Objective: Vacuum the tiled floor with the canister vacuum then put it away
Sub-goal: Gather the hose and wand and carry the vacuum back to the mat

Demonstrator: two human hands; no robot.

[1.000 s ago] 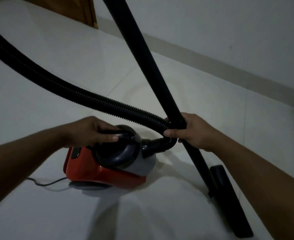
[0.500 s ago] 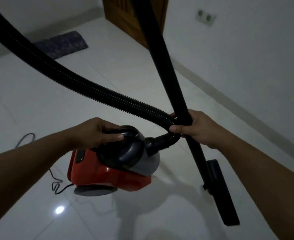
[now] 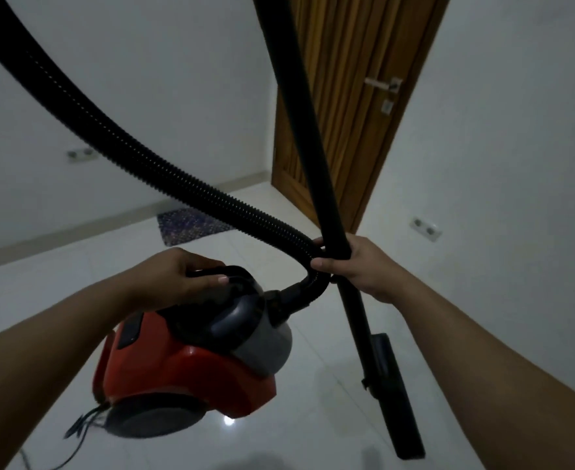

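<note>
A red and grey canister vacuum (image 3: 184, 371) hangs tilted above the white tiled floor (image 3: 316, 435), carried by its black top handle, which my left hand (image 3: 181, 276) grips. My right hand (image 3: 353, 266) grips the black rigid wand (image 3: 308, 130) together with the ribbed black hose (image 3: 164, 171) where the two cross. The hose bends down from that hand into the vacuum's front. The black floor nozzle (image 3: 392, 395) hangs at the wand's lower end, just over the tiles. A power cord (image 3: 76, 432) trails from the vacuum's rear.
A shut wooden door (image 3: 357, 106) with a metal handle stands ahead. A small patterned mat (image 3: 191, 225) lies by the wall left of it. Wall sockets (image 3: 426, 228) sit low on the right wall, and another socket (image 3: 81, 154) on the left wall.
The vacuum has been lifted off the floor and tilted. The view has swung up and round, bringing the door, the mat and the walls into sight. Both hands keep their grips.
</note>
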